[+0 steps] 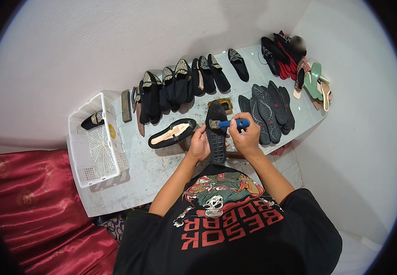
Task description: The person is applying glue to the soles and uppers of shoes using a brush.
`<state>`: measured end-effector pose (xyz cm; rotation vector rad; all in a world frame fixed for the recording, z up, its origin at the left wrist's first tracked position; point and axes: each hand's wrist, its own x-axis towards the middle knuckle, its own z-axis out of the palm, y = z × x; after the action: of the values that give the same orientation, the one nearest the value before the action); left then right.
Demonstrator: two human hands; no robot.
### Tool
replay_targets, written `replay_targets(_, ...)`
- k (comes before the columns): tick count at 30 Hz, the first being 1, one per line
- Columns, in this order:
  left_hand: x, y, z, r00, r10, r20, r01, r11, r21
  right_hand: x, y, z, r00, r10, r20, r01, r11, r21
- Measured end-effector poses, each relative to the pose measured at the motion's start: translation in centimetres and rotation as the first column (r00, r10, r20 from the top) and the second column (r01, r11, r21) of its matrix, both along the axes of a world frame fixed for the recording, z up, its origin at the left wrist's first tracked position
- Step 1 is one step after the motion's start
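My left hand [199, 145] grips a black shoe sole [218, 145] upright over the table's near edge, with its gridded heel part toward me. A paintbrush [239, 123] with a blue handle is held in my right hand [247, 140]. Its bristles touch the middle of the sole. Left of my left hand lies a black shoe upper [172, 134], bottom up, with a pale insole board showing. Just behind the sole is a stained yellow-brown tray [226, 105], partly covered by the sole.
Several black shoes with patterned fronts [182, 68] stand in a row along the wall. A white plastic basket [117, 156] holds one shoe at left. Loose soles [265, 114] are piled right of my hand. Beyond are black-and-red pieces [283, 55] and green pieces [315, 80].
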<state>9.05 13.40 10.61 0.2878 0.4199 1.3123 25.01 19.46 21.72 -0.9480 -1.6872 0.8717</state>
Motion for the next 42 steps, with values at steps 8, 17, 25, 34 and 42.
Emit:
replay_targets(8, -0.7, -0.2, -0.3, 1.000, 0.005, 0.007, -0.004, 0.999, -0.041, 1.4, 1.1, -1.3, 0.996, -0.049, 0.079, 0.044, 0.997, 0.067)
replay_targets(17, -0.4, 0.0, 0.1, 0.999, 0.029, -0.015, -0.029, 1.000, -0.007, 1.4, 1.1, -1.0, 0.992, 0.021, 0.123, -0.030, 0.997, 0.073)
replay_targets(25, -0.2, 0.2, 0.7, 0.999, 0.024, 0.042, -0.024, 1.000, -0.020, 0.2, 0.5, -0.9, 0.997, 0.066, 0.049, -0.065, 0.998, -0.008)
replay_targets(34, -0.4, 0.2, -0.2, 0.999, -0.032, 0.015, 0.033, 0.999, -0.026, 1.3, 4.5, -0.3, 0.985, -0.098, 0.139, 0.063, 0.969, 0.240)
replay_targets(42, -0.6, -0.1, -0.2, 0.999, 0.011, 0.042, -0.010, 1.000, -0.029, 1.0, 3.5, 0.3, 0.986, -0.005, 0.170, -0.023, 0.987, 0.162)
